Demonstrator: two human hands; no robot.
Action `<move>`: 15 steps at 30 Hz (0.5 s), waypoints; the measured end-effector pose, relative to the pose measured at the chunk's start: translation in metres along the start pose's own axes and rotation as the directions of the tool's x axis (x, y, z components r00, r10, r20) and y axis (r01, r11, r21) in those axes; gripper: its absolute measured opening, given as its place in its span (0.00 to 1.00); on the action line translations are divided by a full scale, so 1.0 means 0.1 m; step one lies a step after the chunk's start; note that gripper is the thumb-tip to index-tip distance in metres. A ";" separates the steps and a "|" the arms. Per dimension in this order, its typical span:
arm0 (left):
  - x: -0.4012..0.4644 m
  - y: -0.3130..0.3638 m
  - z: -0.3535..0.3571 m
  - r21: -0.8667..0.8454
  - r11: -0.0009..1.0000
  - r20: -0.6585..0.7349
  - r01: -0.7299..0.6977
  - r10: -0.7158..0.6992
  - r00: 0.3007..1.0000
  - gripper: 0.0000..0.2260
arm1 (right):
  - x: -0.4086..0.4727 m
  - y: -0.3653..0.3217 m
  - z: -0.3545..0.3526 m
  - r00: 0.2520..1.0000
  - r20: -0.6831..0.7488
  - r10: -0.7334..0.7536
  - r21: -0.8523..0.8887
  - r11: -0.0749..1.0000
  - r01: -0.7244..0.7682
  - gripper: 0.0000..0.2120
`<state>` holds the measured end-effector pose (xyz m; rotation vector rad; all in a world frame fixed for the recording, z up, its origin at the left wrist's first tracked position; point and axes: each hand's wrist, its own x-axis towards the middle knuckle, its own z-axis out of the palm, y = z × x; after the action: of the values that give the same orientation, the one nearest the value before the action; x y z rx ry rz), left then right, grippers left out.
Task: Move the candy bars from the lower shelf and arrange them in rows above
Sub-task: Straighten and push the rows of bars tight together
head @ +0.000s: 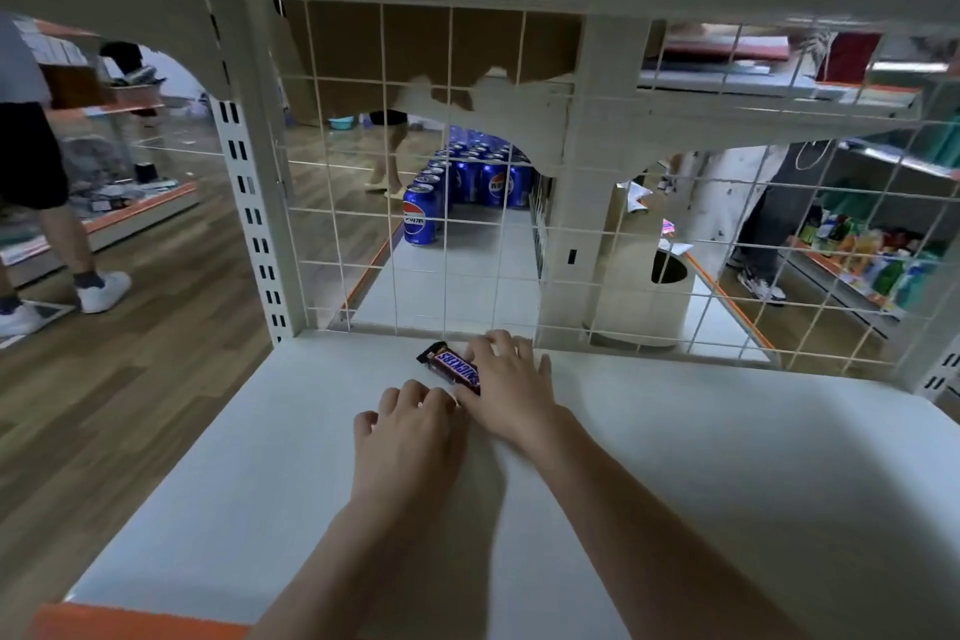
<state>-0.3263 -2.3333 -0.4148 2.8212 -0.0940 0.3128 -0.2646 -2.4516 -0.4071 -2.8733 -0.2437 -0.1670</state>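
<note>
The person shows 2 bare forearms and 2 hands, entering from the bottom edge of the head view. No sleeve covers either forearm as far as the frame shows; both are uncovered from the lower border up to the wrists. The left hand (410,424) wears no glove, ring, watch or band on the parts that show. The right hand (506,387) is likewise ungloved, with no ring or wrist strap visible. The fingernails that can be seen look short and unpainted, though the picture is soft. The forearms are slender and smooth, with no marks or tattoos that can be made out.
</note>
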 end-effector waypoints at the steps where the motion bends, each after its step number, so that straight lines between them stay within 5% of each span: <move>1: -0.01 -0.01 0.00 0.003 1.000 0.005 0.003 -0.003 1.000 0.11 | -0.02 -0.01 -0.01 1.000 -0.008 -0.016 -0.001 1.000 0.016 0.19; 8: -0.19 -0.01 -0.15 0.007 1.000 0.039 0.020 -0.020 0.999 0.12 | -0.37 -0.12 -0.11 0.978 -0.140 -0.157 -0.126 0.982 0.139 0.13; 15: -0.44 0.12 -0.49 -0.044 0.999 0.028 -0.006 0.007 1.000 0.21 | -0.84 -0.14 -0.35 0.996 -0.088 -0.005 0.427 0.903 0.042 0.09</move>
<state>-0.3806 -2.3283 -0.3761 2.7830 -0.1145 0.2699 -0.3522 -2.4598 -0.3814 -2.4192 -0.2620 -0.2097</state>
